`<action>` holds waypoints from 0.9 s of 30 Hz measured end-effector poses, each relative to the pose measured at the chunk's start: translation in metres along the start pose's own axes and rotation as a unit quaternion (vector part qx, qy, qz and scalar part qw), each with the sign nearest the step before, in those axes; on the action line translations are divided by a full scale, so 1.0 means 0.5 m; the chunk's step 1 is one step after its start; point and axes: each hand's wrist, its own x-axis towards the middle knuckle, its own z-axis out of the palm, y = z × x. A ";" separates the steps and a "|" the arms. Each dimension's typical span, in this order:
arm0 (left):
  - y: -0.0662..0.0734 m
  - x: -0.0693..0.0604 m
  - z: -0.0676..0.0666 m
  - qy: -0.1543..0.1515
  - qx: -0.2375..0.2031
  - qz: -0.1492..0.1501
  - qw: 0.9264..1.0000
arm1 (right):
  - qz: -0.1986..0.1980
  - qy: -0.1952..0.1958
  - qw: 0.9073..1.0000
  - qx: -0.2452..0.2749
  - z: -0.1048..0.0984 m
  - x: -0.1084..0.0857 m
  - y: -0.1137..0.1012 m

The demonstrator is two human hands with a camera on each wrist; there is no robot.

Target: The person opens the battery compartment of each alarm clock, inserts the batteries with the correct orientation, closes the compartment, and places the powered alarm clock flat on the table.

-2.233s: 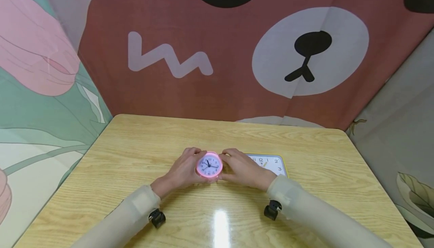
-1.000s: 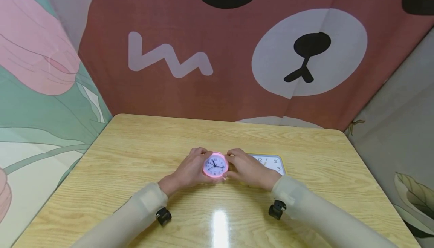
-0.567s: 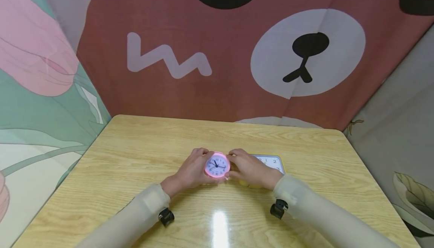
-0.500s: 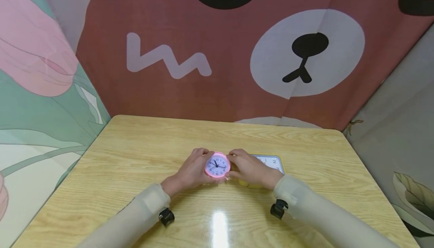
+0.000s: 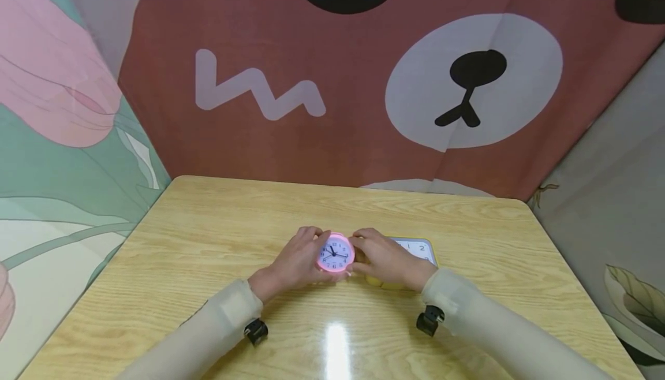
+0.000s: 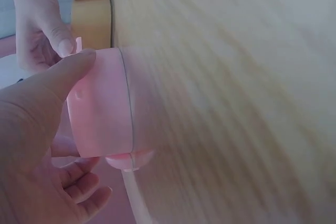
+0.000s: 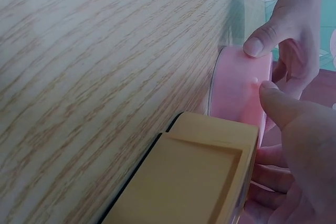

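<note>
A round pink alarm clock (image 5: 335, 253) with a white dial tilts face up near the table's middle. My left hand (image 5: 295, 257) grips its left side, the thumb on the pink casing (image 6: 102, 111) in the left wrist view. From the other side my right hand (image 5: 387, 260) holds the clock's right edge between thumb and fingers; the right thumb touches the casing (image 7: 236, 87) in the right wrist view. Beneath and behind that hand lies a yellow-rimmed square clock (image 5: 425, 248), mostly covered. Its yellow side (image 7: 194, 171) sits right beside the pink clock.
The wooden table (image 5: 234, 212) has light glare near its front. A reddish cloth with a bear print (image 5: 353, 137) hangs behind it, and a floral cloth (image 5: 67, 195) is on the left. Black wrist cameras sit under both sleeves.
Both hands have shifted a little to the right with the pink alarm clock. My right hand now covers more of the square clock's face, while its lower yellow edge shows.
</note>
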 end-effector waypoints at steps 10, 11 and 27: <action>0.004 0.002 -0.012 -0.005 0.014 0.031 0.999 | 0.006 0.013 1.000 0.011 -0.003 -0.006 0.005; 0.004 0.003 -0.014 -0.005 0.017 0.031 0.999 | 0.010 0.014 1.000 0.011 -0.005 -0.007 0.007; 0.037 0.008 -0.036 0.002 0.011 0.036 0.999 | 0.043 0.032 0.999 0.005 -0.026 -0.029 0.004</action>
